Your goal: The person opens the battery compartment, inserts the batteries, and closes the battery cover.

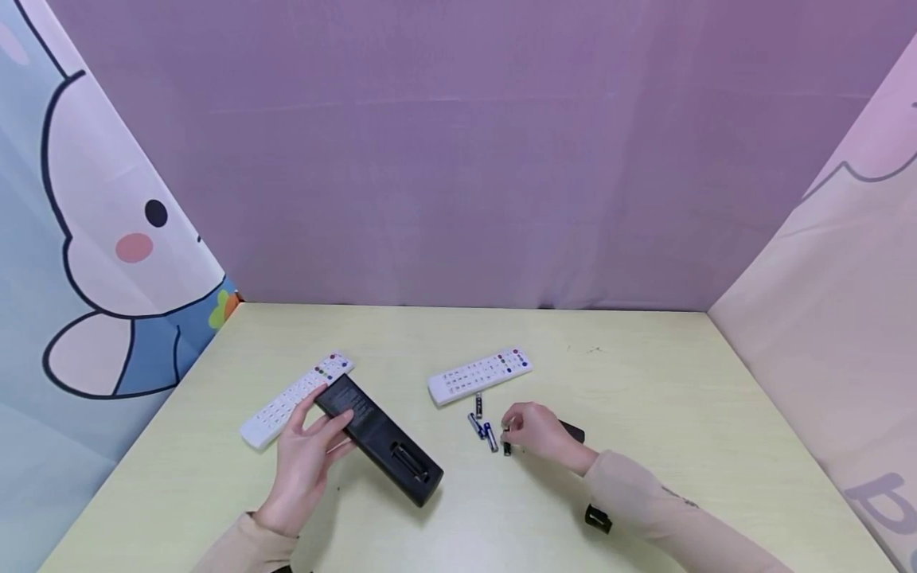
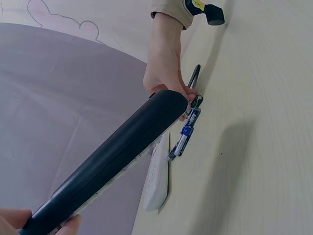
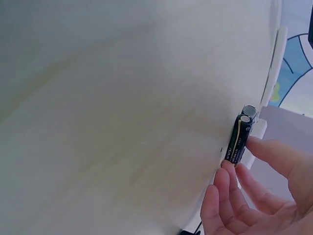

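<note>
My left hand (image 1: 304, 469) grips a black remote control (image 1: 380, 438) above the table, thumb on its back. The uncovered battery compartment (image 1: 410, 461) faces up at the near end; whether a battery lies inside, I cannot tell. In the left wrist view, the remote (image 2: 112, 152) appears edge-on. My right hand (image 1: 539, 431) pinches a black battery (image 3: 237, 139) close to the tabletop, its lower end showing in the head view. Left of these fingers lie several more batteries (image 1: 490, 437), some with blue wrapping. Partly hidden behind the right wrist is a flat black piece (image 1: 572, 431).
One white remote control (image 1: 478, 376) lies behind the batteries. Another white remote (image 1: 286, 406) lies at the left, partly covered by my left hand and the black remote. A black wrist-camera part (image 1: 598, 519) hangs below the right sleeve. Purple cloth (image 1: 458, 159) hangs behind the table.
</note>
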`<action>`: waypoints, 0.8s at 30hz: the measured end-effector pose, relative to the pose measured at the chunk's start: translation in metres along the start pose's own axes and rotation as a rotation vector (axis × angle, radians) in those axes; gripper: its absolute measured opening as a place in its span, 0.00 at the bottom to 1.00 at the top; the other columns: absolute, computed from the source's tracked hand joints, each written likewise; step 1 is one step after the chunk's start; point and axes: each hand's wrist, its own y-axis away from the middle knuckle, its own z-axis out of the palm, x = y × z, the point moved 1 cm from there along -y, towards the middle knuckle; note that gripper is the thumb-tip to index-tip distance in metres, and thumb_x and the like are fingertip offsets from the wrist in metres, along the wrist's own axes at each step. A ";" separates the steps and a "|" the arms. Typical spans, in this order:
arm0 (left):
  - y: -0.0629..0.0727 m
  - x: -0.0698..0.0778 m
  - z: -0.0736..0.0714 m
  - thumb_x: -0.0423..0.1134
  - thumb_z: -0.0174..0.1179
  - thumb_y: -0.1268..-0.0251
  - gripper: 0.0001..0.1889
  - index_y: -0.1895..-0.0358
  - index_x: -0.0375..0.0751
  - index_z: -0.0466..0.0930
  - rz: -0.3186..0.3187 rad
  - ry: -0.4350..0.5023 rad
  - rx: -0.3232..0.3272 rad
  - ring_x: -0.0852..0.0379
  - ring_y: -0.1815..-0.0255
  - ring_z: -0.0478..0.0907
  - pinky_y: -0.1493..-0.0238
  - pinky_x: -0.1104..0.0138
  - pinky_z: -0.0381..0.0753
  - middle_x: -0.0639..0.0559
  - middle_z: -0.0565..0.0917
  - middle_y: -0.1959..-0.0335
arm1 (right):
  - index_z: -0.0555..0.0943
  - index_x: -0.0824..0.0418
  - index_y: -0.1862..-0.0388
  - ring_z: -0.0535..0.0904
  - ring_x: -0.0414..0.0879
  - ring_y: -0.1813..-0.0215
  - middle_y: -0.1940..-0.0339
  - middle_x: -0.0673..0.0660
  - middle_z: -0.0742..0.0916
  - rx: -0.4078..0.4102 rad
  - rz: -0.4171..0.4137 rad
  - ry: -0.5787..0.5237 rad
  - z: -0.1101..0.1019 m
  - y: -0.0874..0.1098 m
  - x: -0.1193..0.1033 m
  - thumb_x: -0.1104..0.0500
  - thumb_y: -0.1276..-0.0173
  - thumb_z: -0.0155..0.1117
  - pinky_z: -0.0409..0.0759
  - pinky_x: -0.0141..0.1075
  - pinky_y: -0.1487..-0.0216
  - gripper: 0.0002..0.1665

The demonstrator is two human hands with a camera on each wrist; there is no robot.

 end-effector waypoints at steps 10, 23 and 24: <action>0.001 -0.001 -0.001 0.23 0.52 0.44 0.36 0.34 0.49 0.51 -0.015 -0.003 0.016 0.58 0.68 0.82 0.60 0.64 0.82 0.59 0.83 0.72 | 0.79 0.67 0.66 0.74 0.40 0.74 0.76 0.52 0.80 -0.016 -0.026 0.034 0.002 -0.003 0.000 0.67 0.51 0.65 0.75 0.27 0.76 0.11; 0.000 -0.001 -0.001 0.23 0.51 0.44 0.36 0.33 0.49 0.50 -0.018 -0.004 0.017 0.59 0.67 0.81 0.61 0.65 0.82 0.59 0.82 0.71 | 0.79 0.64 0.69 0.72 0.41 0.75 0.77 0.51 0.79 -0.031 0.004 0.043 0.003 -0.007 0.003 0.70 0.52 0.64 0.74 0.29 0.76 0.09; 0.000 -0.001 -0.001 0.23 0.51 0.44 0.36 0.33 0.49 0.50 -0.018 -0.003 0.017 0.59 0.67 0.81 0.61 0.65 0.82 0.59 0.82 0.71 | 0.78 0.64 0.69 0.72 0.41 0.75 0.77 0.51 0.79 -0.029 0.001 0.043 0.003 -0.007 0.003 0.70 0.52 0.64 0.74 0.29 0.76 0.09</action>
